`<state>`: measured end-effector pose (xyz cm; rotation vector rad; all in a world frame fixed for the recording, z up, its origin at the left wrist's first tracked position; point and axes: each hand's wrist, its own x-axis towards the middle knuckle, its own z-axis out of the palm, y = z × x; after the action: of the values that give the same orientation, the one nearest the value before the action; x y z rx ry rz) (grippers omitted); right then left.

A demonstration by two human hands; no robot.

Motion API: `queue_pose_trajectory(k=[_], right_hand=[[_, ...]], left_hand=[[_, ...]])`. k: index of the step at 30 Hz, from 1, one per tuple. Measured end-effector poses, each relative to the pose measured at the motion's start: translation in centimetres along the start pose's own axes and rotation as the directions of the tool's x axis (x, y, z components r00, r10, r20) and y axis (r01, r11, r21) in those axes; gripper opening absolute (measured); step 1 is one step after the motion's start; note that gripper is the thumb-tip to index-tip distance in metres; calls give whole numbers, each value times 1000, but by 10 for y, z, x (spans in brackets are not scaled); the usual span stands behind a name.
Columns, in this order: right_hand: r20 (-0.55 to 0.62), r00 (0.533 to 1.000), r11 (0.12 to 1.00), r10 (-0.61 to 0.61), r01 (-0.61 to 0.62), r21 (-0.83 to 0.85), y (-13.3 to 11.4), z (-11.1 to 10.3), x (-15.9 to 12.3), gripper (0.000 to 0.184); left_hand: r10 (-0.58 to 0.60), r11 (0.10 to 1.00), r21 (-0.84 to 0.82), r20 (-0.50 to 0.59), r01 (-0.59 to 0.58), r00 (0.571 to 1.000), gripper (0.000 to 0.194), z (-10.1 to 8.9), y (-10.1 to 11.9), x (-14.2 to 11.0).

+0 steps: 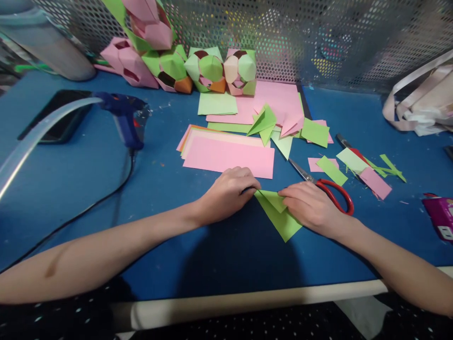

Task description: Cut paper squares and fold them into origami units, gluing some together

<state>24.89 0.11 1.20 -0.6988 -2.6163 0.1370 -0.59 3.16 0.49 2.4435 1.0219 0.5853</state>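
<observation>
A green sheet of paper (283, 222), partly folded over along its far edge, lies on the blue table between my hands. My left hand (230, 193) pinches its left corner, fingers closed. Over the right side of the sheet, my right hand (311, 205) presses with its fingers held together at the folded edge. Just beyond my right hand lie scissors (334, 189) with red handles, blades pointing to the far left. A stack of pink paper strips (230, 158) sits just past my left hand. Folded green paper pieces (264, 123) rest farther back.
A blue glue gun (127, 123) with a black cord stands at left by a dark phone (56, 115). Folded paper shapes (205, 71) line the mesh panel (283, 42). Paper scraps (375, 182) and a red-handled tool lie right; a purple object (439, 217) sits at the edge.
</observation>
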Motion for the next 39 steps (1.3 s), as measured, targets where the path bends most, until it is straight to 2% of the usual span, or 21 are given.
queue_pose_trajectory(k=[7,14,28,33,39], right_hand=[[100,983,988,-151,152,-3,-3,-1,0,18],[169,972,986,-166,168,-1,-4,-3,1,22],[175,955,966,-240,252,-49,-6,-8,4,23],[216,947,964,-236,257,-71,-7,-8,4,25],[208,946,960,-248,268,-76,-7,-8,3,21]], left_hand=[[-20,1000,-15,13,20,1000,21,-2,-2,1],[-32,999,-39,37,34,999,21,-5,-2,1],[-88,989,-115,65,95,994,22,-8,-1,3],[-85,990,-109,63,92,994,22,-8,-1,2],[-76,990,-113,54,81,996,22,-8,-1,2]])
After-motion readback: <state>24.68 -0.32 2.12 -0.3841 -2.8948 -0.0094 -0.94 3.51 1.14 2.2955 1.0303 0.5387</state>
